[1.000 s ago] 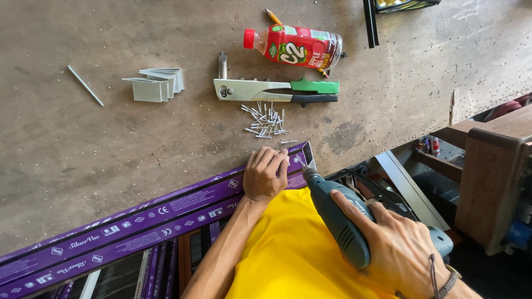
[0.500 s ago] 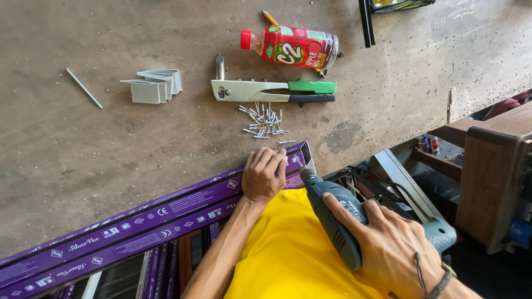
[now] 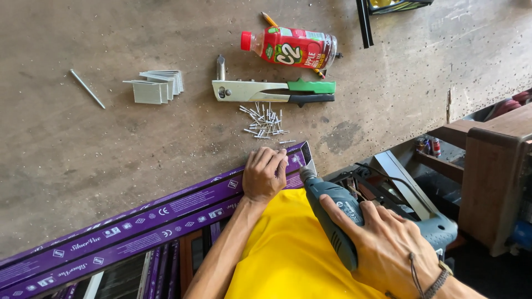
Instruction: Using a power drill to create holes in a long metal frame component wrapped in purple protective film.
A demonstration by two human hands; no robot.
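I see my left hand [image 3: 265,174] in the middle of the frame, a bit below center. It lies flat on the end of a long purple metal bar [image 3: 166,213]. The fingers are close together and bent a little, pressing down on the bar, not wrapped around it. The bar runs from the lower left of the frame up to the middle, and it lies at the near edge of the grey table [image 3: 83,149].

My right hand [image 3: 388,249] is in the lower right. Its fingers are wrapped tight around a blue-grey power drill [image 3: 332,213]. The tip of the drill points up and left at the end of the purple bar, just beside my left hand. I cannot tell if the tip touches the bar.

Above my left hand there is a small pile of little silver rivets [image 3: 265,122] on the table. Just above the pile lies a rivet tool [image 3: 271,91] with green and black handles. Higher up lies a red drink bottle [image 3: 288,48] on its side. In the upper left is a stack of small grey metal pieces [image 3: 155,86], and near it a thin metal rod [image 3: 87,88].

A yellow cloth [image 3: 288,260] fills the bottom middle, between my arms.
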